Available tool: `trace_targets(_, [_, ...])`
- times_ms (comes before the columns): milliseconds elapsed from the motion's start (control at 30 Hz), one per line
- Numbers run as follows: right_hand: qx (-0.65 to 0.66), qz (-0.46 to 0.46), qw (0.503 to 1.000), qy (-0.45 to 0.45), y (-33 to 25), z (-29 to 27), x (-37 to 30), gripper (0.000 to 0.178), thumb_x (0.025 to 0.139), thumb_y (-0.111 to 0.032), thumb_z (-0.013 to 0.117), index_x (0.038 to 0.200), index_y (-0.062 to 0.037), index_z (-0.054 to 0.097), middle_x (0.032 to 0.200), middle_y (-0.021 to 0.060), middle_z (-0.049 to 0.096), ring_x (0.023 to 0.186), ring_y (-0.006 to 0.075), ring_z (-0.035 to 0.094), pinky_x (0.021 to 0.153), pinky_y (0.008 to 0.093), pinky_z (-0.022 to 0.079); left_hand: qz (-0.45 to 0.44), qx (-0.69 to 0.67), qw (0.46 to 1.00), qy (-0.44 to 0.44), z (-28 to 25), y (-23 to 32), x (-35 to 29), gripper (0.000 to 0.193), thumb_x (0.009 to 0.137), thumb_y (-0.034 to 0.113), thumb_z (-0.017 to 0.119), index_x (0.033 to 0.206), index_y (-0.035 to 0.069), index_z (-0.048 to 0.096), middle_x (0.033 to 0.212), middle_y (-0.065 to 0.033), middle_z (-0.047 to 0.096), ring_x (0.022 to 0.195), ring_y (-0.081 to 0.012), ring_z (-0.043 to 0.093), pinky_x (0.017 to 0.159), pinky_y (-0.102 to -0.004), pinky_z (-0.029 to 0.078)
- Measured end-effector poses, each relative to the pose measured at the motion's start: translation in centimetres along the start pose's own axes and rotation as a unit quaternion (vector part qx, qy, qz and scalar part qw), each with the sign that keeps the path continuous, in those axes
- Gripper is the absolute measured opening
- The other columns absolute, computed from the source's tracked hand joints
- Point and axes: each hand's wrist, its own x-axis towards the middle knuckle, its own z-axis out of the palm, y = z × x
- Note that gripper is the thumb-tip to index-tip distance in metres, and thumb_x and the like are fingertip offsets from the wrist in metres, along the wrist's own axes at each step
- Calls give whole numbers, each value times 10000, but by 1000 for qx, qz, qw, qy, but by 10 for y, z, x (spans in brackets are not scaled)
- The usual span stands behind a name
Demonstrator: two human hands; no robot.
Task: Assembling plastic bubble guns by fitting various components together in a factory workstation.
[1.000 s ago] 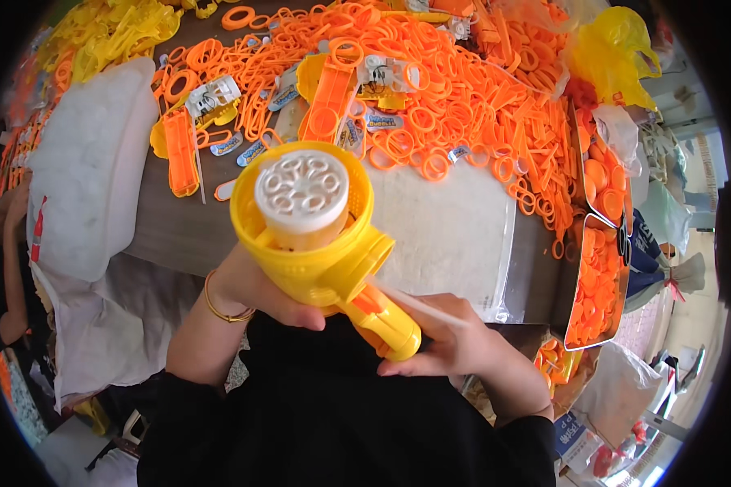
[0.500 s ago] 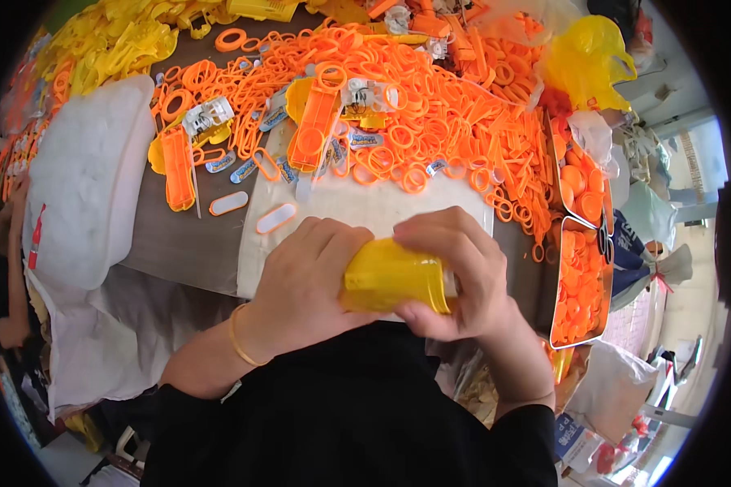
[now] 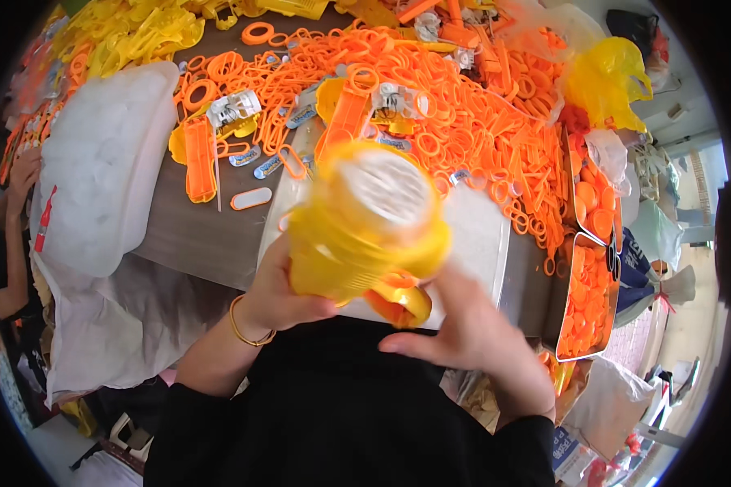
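A yellow plastic toy gun (image 3: pixel 357 231) with a round white front disc and an orange trigger part is raised close to my chest, blurred by motion. My left hand (image 3: pixel 280 296) grips its body from below and the left. My right hand (image 3: pixel 463 333) sits just right of the handle, fingers loosely curled and touching its orange lower end. Behind the toy lies a white board (image 3: pixel 483 235) on the table edge.
A big heap of orange rings and strips (image 3: pixel 463 105) covers the table. A white bag (image 3: pixel 97 178) lies at the left, yellow parts (image 3: pixel 130 32) at the far left, an orange tray of caps (image 3: pixel 589 292) at the right. Another person's hand (image 3: pixel 20 174) shows at the left rim.
The toy was held low between both hands with its handle end up; now it is lifted and turned so its white front disc faces upward, and my right hand has slid off to the handle.
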Motion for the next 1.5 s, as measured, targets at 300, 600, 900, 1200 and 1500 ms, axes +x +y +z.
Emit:
trace_targets(300, [-21,-27,997,-62,3,1,-16,587,772,-267,725,1229,2,474,833,147,618,728,323,624,652,361,512,-69,158,984,-35,-15,29,6,800,713,335,794,1315,17,374,1253,-166,505,1119,-232,522,933,-333,435])
trace_targets(600, [69,-124,963,229,18,-13,-13,825,664,-435,788,1245,36,439,1154,193,531,1019,274,549,825,377,460,182,438,879,-39,11,31,23,696,568,227,874,1142,25,537,1020,-117,619,878,-243,620,775,-321,491])
trace_targets(900, [32,-162,976,142,11,-5,19,536,643,-227,848,1024,22,565,865,132,639,746,254,639,668,325,512,62,199,976,-62,1,12,17,872,573,169,892,1263,-5,388,1159,-191,556,1041,-235,584,893,-339,478])
trace_targets(1200, [119,-4,987,105,66,-14,9,294,768,-182,741,968,-22,597,1021,126,609,899,261,622,785,352,493,5,197,975,-106,-17,12,16,767,646,193,838,1257,-17,425,1150,-110,568,1052,-192,569,903,-339,460])
trace_targets(1500, [-334,108,834,425,237,-152,124,392,783,-38,532,1175,-28,520,1137,195,553,1083,364,503,899,439,423,-3,66,996,52,-1,8,62,797,730,303,754,1326,5,316,1180,-129,529,1057,-214,563,896,-363,472])
